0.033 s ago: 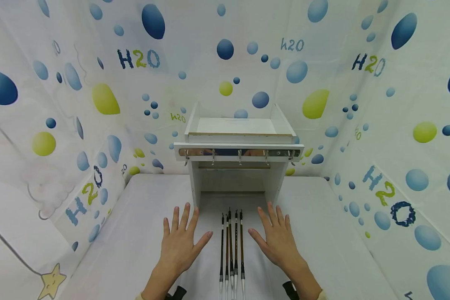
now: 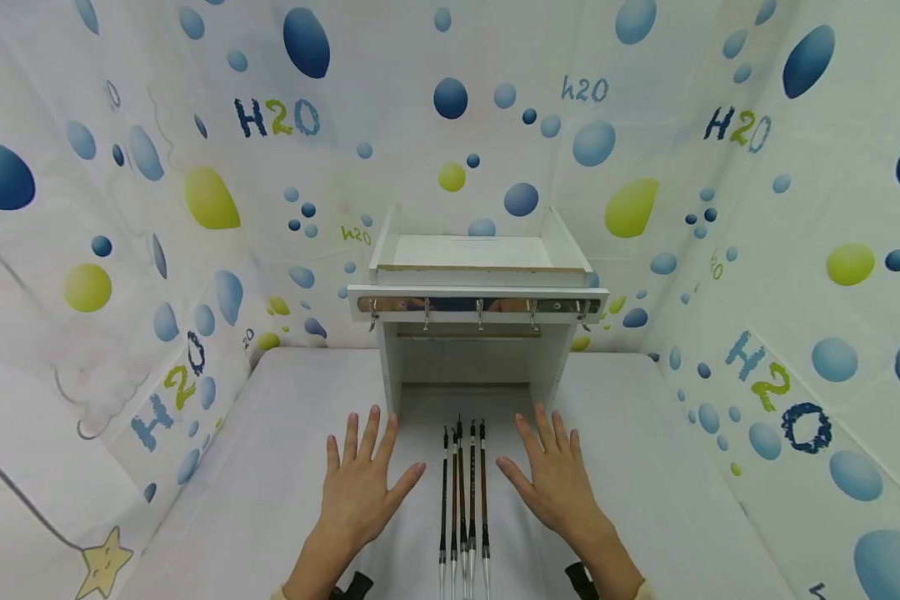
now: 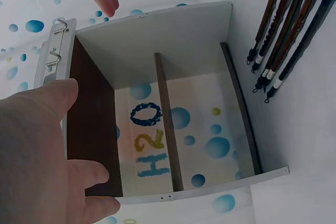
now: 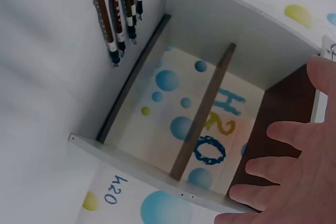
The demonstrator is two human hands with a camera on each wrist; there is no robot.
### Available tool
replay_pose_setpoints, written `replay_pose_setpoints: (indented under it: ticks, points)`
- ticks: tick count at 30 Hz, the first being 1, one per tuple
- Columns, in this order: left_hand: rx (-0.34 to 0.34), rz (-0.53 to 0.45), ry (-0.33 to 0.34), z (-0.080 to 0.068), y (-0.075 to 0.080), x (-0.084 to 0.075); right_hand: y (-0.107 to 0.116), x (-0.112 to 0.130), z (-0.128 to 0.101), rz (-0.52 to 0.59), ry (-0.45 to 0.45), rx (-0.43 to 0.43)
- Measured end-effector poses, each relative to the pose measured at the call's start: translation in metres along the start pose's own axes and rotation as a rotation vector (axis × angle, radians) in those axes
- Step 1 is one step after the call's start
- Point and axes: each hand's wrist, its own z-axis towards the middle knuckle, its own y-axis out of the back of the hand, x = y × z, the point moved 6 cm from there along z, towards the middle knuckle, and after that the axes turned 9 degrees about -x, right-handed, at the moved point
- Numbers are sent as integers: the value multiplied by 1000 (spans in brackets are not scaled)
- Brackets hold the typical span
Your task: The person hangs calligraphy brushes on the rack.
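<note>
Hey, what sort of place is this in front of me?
Probably a small staged work booth, though I can't be sure: sheeting printed with bubbles and H2O lettering surrounds a white tabletop, where slim brush-like sticks lie before a hook-fronted white shelf unit.

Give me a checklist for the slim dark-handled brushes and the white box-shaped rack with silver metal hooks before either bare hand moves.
1. Left hand holding nothing: ok.
2. Right hand holding nothing: ok.
3. Five brushes lying between the hands: ok.
4. Silver hooks bare: ok.
5. Brushes' pale ends whole in the head view: not ok, bottom edge cuts them off.
6. Rack fixed in place: cannot tell.
</note>
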Motion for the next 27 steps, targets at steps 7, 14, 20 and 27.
replay_pose_setpoints:
  ticks: [7, 14, 20, 27]
  points:
    - [-3, 0, 2, -1, 0, 1, 0, 1, -1, 12, 6, -14]
    - [2, -7, 4, -2, 0, 1, 0, 2, -2, 24, 15, -26]
    - [1, -19, 20, -2, -1, 2, 0, 3, -2, 44, 18, -32]
    - [-6, -40, 42, 0, 0, 3, 0, 6, -2, 63, 23, -29]
